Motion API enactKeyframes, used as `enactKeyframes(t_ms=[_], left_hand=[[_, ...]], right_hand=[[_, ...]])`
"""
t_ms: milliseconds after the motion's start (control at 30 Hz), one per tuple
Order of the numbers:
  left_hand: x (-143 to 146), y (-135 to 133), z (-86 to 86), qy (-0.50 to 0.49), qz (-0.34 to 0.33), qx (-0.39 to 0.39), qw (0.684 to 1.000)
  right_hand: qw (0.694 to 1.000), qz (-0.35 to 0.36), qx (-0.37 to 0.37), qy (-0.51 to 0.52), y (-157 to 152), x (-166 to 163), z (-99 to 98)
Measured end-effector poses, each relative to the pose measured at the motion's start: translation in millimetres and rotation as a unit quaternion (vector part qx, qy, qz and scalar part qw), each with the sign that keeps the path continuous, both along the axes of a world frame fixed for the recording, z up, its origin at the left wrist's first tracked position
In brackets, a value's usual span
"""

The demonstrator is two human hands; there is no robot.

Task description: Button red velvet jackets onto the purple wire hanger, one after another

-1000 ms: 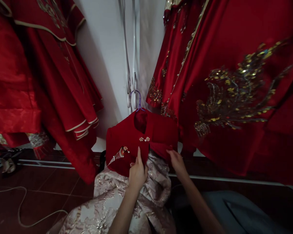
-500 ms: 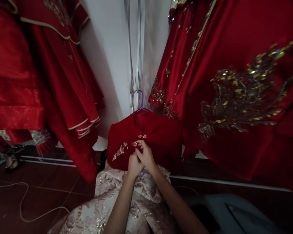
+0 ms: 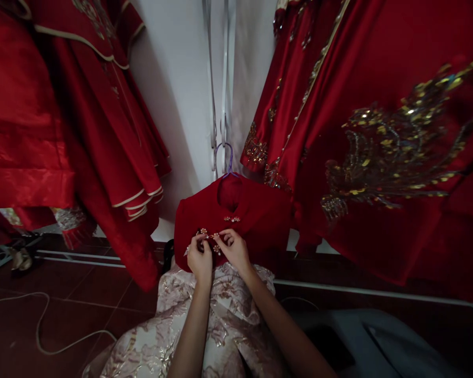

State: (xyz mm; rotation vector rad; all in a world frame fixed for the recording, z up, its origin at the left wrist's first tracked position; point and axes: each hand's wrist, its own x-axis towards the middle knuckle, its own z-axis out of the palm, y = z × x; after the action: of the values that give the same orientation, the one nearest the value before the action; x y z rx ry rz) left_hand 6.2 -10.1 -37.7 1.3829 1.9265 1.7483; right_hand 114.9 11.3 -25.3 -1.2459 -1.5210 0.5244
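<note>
A red garment (image 3: 256,220) with a round neckline hangs on a thin purple hanger (image 3: 230,160) in front of me. On its front, my left hand (image 3: 201,258) pinches the left side of a small jewelled fastener (image 3: 211,237). From the right, my right hand (image 3: 235,253) pinches the same fastener between thumb and forefinger. Another jewelled fastener (image 3: 232,219) sits higher up, just below the neckline. A beaded flower (image 3: 217,250) shows between the hands. The larger jewelled ornament on the left is mostly hidden behind my left hand.
Red gowns hang on both sides, the right gown (image 3: 394,226) bearing gold sequins. Pale brocade fabric (image 3: 142,346) spreads beneath my arms. A white cable (image 3: 43,320) lies on the tiled floor, and a grey-blue object (image 3: 386,341) stands at lower right. White rails (image 3: 223,79) hold the hanger.
My left hand has moved up and left from beside the right hand, onto the fastener and over the left ornament. My right hand has shifted slightly; the hands are now apart.
</note>
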Motion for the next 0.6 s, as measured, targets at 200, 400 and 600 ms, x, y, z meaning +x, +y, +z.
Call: enactKeyframes(t_ms=[200, 400, 600], left_hand=[[-2.4, 5.1, -4.6, -0.025, -0.065, 0.039, 0.997], [-3.9, 7.0, -7.8, -0.067, -0.074, 0.053, 0.994], [-6.5, 11.1, -11.8, -0.066, -0.086, 0.052, 0.993]], right_hand=[[1.0, 0.0, 0.012, -0.016, 2.0, -0.4, -2.7], [0.999, 0.019, -0.002, 0.05, 3.2, -2.0, -4.3], [0.995, 0.048, -0.006, 0.085, 7.6, -4.4, 3.3]])
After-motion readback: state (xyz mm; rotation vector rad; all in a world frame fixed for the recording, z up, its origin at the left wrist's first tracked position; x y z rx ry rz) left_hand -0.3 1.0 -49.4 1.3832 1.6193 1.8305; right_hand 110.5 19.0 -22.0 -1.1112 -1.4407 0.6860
